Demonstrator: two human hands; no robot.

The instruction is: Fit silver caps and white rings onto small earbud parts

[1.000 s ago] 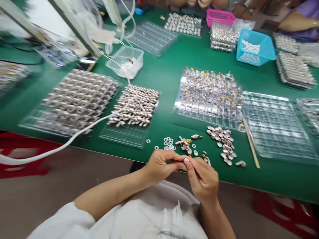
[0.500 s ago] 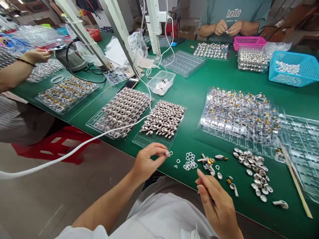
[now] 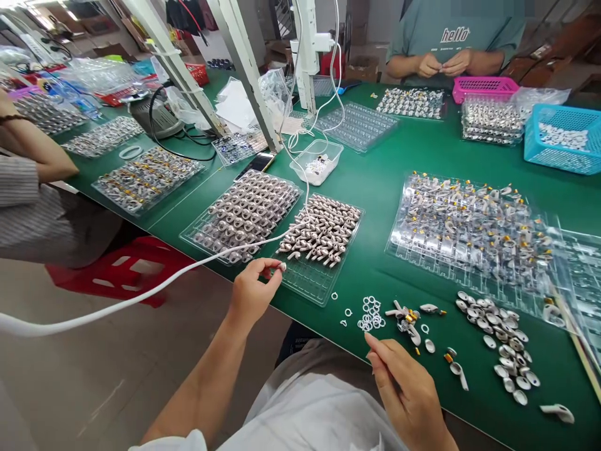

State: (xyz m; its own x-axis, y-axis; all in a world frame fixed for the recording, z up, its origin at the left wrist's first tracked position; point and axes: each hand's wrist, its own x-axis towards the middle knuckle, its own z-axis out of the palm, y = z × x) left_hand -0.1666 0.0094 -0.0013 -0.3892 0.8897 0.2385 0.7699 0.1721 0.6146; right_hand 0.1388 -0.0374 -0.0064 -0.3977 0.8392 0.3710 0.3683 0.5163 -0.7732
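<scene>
Pinching a part in the left hand, just carried from the rings to the tray edge at its fingertips, with the right hand loose, empty, by the rings.

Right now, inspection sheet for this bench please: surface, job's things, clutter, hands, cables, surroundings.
Surface: green table, crowded with clear trays.
Job's things: small pale part at the near edge of the partly filled tray; white rings and loose caps near the right hand.
Clutter: clear box, blue basket, pink basket.
Hands: left hand pinches the small pale part; right hand open, holds nothing.
Cables: white cable runs over the trays and off the near edge.
Surroundings: a person across the table, a striped sleeve at left, red stool below.
</scene>
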